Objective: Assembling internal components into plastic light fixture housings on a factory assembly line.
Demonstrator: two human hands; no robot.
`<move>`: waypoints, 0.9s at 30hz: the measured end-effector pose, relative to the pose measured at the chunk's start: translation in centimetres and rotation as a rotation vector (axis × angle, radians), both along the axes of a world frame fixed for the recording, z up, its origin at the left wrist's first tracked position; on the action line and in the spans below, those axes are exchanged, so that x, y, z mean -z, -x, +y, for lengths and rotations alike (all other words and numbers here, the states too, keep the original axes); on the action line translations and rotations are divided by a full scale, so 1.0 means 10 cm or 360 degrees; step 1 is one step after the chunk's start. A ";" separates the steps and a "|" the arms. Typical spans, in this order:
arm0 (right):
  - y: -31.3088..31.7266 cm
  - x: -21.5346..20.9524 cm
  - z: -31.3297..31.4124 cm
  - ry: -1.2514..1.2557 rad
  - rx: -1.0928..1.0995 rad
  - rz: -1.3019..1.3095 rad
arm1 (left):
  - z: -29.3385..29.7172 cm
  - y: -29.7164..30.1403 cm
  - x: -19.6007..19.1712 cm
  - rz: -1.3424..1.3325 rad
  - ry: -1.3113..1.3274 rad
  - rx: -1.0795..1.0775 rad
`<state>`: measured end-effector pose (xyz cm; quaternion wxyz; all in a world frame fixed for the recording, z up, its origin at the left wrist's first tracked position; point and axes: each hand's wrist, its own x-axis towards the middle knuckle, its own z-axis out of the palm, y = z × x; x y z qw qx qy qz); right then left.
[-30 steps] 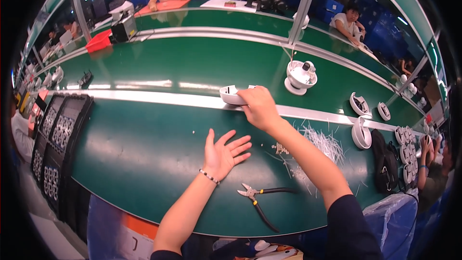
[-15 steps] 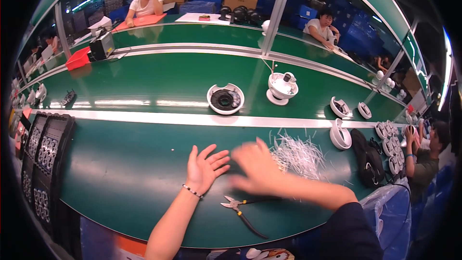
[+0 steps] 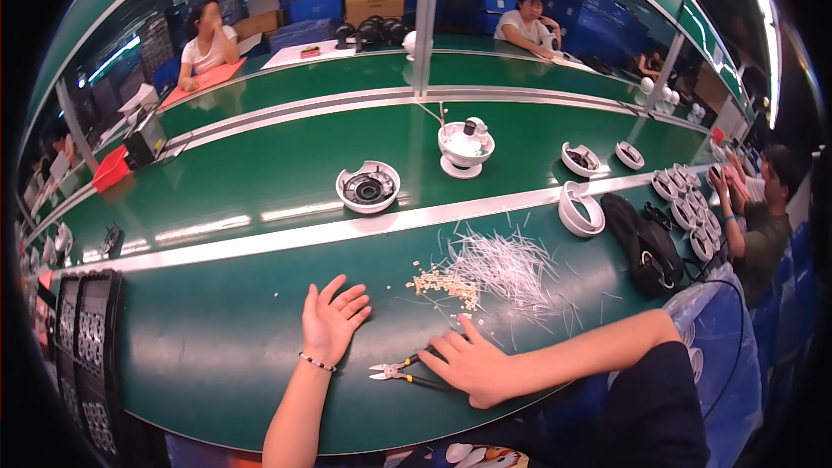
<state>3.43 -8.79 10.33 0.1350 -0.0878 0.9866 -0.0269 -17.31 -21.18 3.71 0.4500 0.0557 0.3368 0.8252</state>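
My left hand (image 3: 336,322) rests palm up over the green bench, fingers spread and nothing in it. To its right lies a pair of cutting pliers (image 3: 395,371), metal jaws pointing left, with black and yellow handles. My right hand (image 3: 475,369) is over the handle ends, palm down with fingers apart; it covers part of the handles, and whether it touches them I cannot tell. Beyond it is a small pile of cream-coloured bits (image 3: 449,284). A heap of thin white strips (image 3: 510,267) spreads beside that pile.
White round housings (image 3: 367,188) and a white dome unit on a stand (image 3: 465,146) are on the far surface. A black tray (image 3: 85,338) with parts borders the left; a black bag (image 3: 640,247) lies right. People sit across and at the right.
My right hand has moved back toward me, from above the cream bits to the pliers' handles. My left hand stays open. The whole view has shifted, turning somewhat to the right.
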 end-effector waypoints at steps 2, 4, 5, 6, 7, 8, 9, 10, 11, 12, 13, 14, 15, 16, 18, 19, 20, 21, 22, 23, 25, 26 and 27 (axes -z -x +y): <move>0.12 0.11 0.05 -0.0176 -0.0154 0.0138 | -0.02 0.00 0.02 -0.0039 -0.0001 -0.0037; 0.26 0.21 0.12 -0.0003 -0.0113 0.0383 | -0.07 0.04 0.04 -0.0056 0.0004 -0.0034; 0.35 0.16 0.15 0.0055 -0.0078 0.0252 | -0.10 0.07 0.04 -0.0084 0.0007 -0.0049; 0.44 0.09 0.21 0.0115 -0.0043 0.0121 | -0.14 0.10 0.02 -0.0109 0.0030 -0.0063; 0.51 0.01 0.29 0.0038 -0.0079 0.0299 | -0.19 0.12 0.03 -0.0102 0.0029 -0.0063; 0.60 -0.12 0.43 0.0058 -0.0047 0.0421 | -0.22 0.14 0.06 -0.0108 0.0053 -0.0082; 0.71 -0.35 0.59 0.0061 0.0061 0.0388 | -0.26 0.14 0.08 -0.0117 0.0083 -0.0111; 0.79 -0.45 0.85 0.0017 0.0076 0.0685 | -0.25 0.14 0.06 -0.0094 0.0100 -0.0119; 0.90 -0.66 1.10 -0.0387 0.0254 0.0689 | -0.22 0.14 0.05 -0.0094 0.0094 -0.0113; 0.96 -0.76 1.42 -0.0464 0.0256 0.1060 | -0.18 0.15 0.06 -0.0021 0.0121 -0.0090; 1.09 -0.85 1.69 -0.0787 0.0451 0.1066 | -0.19 0.20 0.05 0.0063 0.0155 -0.0062; 1.18 -0.91 2.00 -0.0904 0.0517 0.1158 | -0.16 0.21 0.06 0.0081 0.0153 -0.0047; 1.24 -0.97 2.26 -0.1088 0.0589 0.1172 | -0.14 0.21 0.06 0.0087 0.0153 -0.0032; 1.32 -1.00 2.47 -0.1233 0.0634 0.1110 | -0.14 0.21 0.08 0.0098 0.0155 -0.0023; 1.45 -0.98 2.80 -0.1477 0.0663 0.1041 | -0.16 0.22 0.09 0.0064 0.0138 -0.0021; 1.52 -0.95 2.85 -0.1573 0.0639 0.0964 | -0.18 0.23 0.11 0.0043 0.0143 -0.0017; 1.57 -0.91 2.90 -0.1671 0.0615 0.0884 | -0.20 0.24 0.13 0.0027 0.0128 -0.0015; 1.61 -0.89 2.95 -0.1736 0.0534 0.0798 | -0.21 0.25 0.13 0.0036 0.0127 -0.0006; 1.66 -0.84 2.99 -0.1715 0.0469 0.0844 | -0.21 0.24 0.13 0.0040 0.0146 -0.0012; 1.71 -0.79 3.03 -0.1697 0.0404 0.0890 | -0.22 0.23 0.12 0.0044 0.0163 -0.0017; 1.79 -0.73 3.07 -0.1682 0.0418 0.0805 | -0.23 0.23 0.09 0.0025 0.0147 -0.0005; 1.82 -0.72 3.07 -0.1689 0.0419 0.0726 | -0.22 0.22 0.07 0.0026 0.0193 -0.0037; 1.84 -0.71 3.08 -0.1695 0.0419 0.0646 | -0.21 0.21 0.06 0.0026 0.0240 -0.0068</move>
